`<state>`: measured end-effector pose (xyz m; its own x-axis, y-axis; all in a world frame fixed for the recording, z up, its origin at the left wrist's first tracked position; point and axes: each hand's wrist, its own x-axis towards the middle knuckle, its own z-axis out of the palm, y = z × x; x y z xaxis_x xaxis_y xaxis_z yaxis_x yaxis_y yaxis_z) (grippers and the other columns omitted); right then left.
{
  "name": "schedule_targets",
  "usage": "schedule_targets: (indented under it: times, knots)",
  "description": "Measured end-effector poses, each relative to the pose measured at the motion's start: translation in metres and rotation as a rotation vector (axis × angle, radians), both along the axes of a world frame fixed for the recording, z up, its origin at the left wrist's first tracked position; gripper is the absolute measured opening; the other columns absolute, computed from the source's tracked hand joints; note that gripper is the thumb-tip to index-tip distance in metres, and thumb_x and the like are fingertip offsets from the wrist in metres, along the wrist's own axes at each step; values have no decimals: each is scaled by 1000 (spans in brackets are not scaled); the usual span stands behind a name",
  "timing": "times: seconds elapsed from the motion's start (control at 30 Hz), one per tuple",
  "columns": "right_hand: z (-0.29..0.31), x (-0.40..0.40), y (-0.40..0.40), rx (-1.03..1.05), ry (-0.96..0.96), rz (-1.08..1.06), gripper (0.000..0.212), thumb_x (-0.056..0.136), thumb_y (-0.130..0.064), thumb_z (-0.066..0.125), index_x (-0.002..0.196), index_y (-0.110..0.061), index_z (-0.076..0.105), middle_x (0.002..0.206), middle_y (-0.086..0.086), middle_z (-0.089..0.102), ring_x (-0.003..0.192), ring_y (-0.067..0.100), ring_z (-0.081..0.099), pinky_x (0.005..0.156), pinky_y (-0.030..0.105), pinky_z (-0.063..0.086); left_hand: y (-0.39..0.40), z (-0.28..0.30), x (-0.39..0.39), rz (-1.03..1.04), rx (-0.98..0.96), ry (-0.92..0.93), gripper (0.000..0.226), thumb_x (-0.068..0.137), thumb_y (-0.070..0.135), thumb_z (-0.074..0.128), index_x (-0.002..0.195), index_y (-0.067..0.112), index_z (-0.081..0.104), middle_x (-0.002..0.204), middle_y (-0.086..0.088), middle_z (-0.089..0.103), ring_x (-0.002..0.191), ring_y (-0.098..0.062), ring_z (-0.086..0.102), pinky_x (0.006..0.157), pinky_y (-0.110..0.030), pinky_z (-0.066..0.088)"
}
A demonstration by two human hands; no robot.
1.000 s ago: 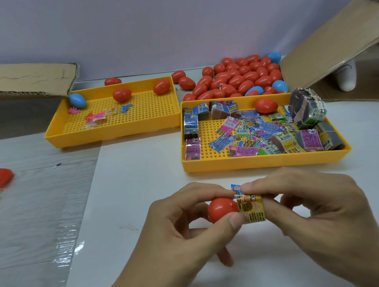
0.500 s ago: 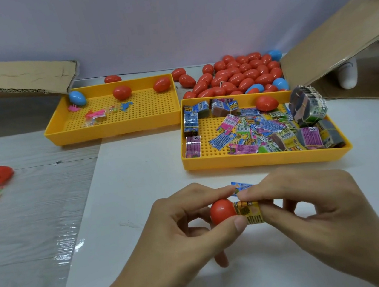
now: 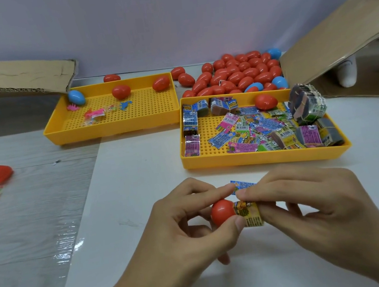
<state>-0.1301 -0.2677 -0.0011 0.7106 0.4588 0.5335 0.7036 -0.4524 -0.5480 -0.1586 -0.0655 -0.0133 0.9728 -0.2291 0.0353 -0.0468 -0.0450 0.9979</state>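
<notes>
Left hand [image 3: 189, 225] pinches the red egg [image 3: 222, 212], right hand [image 3: 312, 209] grips the label [image 3: 249, 213] wrapped at its three o'clock side.

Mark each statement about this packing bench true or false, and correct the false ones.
1. The left grip holds a red egg. True.
2. The right grip is idle and empty. False: it pinches a printed label against the egg.
3. The right tray holds many loose labels. True.
4. The left tray holds only blue eggs. False: one blue egg, two red eggs, small toys.
</notes>
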Motion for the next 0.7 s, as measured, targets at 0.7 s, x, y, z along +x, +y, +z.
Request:
schedule_targets:
  times: [0.7]
  knots:
    - [16,4,-7,281,733,143,18,78,-14,72,89,-26,81,80,3,76,64,10,70,47,28,54,-7,-2,-5,252,102,-536,30,77,15,74,107,14,74,94,2,68,84,-18,70,66,-19,59]
